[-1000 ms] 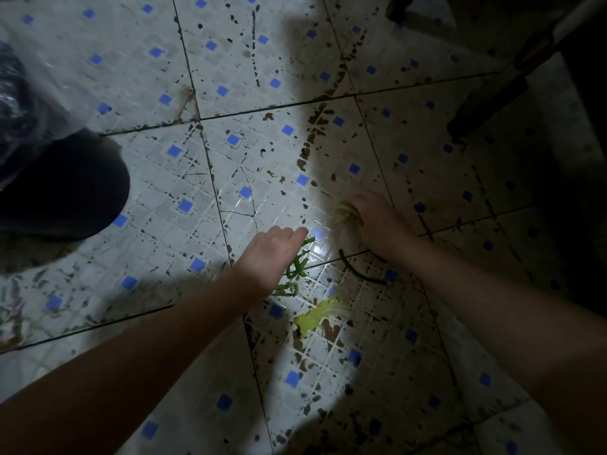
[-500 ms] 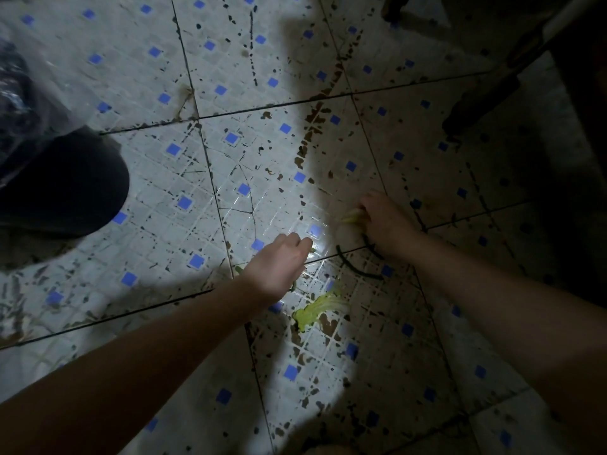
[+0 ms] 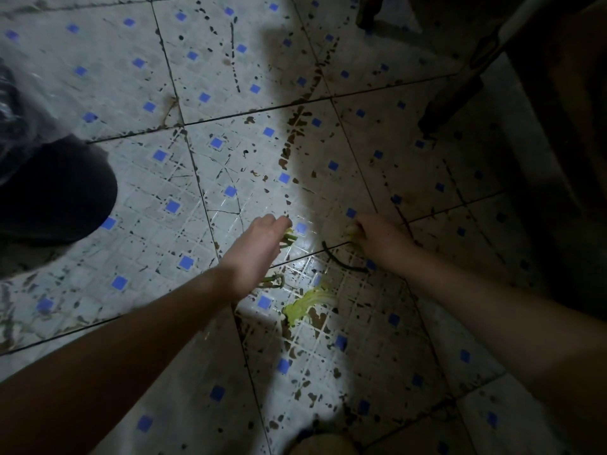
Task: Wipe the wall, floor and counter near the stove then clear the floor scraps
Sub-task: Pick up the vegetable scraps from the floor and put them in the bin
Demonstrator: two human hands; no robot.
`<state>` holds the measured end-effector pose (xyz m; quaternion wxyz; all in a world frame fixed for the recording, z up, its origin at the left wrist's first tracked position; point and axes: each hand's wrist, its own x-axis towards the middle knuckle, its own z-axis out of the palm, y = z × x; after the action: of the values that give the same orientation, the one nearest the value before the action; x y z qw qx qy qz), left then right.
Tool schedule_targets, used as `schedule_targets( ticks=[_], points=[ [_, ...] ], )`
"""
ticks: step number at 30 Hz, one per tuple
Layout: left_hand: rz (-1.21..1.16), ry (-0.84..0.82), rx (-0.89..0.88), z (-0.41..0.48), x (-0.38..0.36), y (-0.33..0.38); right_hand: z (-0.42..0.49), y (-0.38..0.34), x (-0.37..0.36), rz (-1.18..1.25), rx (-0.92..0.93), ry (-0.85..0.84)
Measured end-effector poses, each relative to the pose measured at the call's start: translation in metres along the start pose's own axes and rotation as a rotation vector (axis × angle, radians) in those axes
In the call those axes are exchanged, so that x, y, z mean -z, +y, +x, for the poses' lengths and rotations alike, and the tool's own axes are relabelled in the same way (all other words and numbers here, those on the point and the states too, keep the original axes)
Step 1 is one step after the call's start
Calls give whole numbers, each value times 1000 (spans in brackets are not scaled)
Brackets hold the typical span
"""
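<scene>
Both hands are down on the stained tiled floor (image 3: 230, 165) with its small blue squares. My left hand (image 3: 259, 247) has its fingers curled over thin green stems (image 3: 289, 238); more green stems (image 3: 274, 280) poke out under its wrist. My right hand (image 3: 377, 236) grips a pale yellowish vegetable scrap (image 3: 352, 230) at its fingertips. A dark curved stem (image 3: 338, 261) lies between the hands. A light green leaf piece (image 3: 305, 305) lies on the tiles just below them.
A black bag under clear plastic (image 3: 49, 192) sits at the left. A dark slanted leg or handle (image 3: 460, 90) stands at the upper right beside a dark unit. Brown stains run across the tiles. A pale rounded object (image 3: 320, 444) shows at the bottom edge.
My left hand has closed over the green stems and shifted slightly forward. My right hand stays on the pale scrap. The leaf piece and dark stem have not moved.
</scene>
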<state>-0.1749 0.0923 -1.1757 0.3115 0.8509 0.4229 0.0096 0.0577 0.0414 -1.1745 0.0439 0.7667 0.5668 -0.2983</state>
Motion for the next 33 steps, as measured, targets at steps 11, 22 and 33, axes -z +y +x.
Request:
schedule_targets(
  ticks=[11, 22, 33],
  points=[
    [-35, 91, 67, -11, 14, -14, -4, -7, -19, -66, 72, -105],
    [35, 89, 88, -17, 23, -24, -11, -14, -13, -60, 108, -160],
    [128, 136, 51, -34, 66, -29, -3, -53, 27, -68, 177, 33]
  ],
)
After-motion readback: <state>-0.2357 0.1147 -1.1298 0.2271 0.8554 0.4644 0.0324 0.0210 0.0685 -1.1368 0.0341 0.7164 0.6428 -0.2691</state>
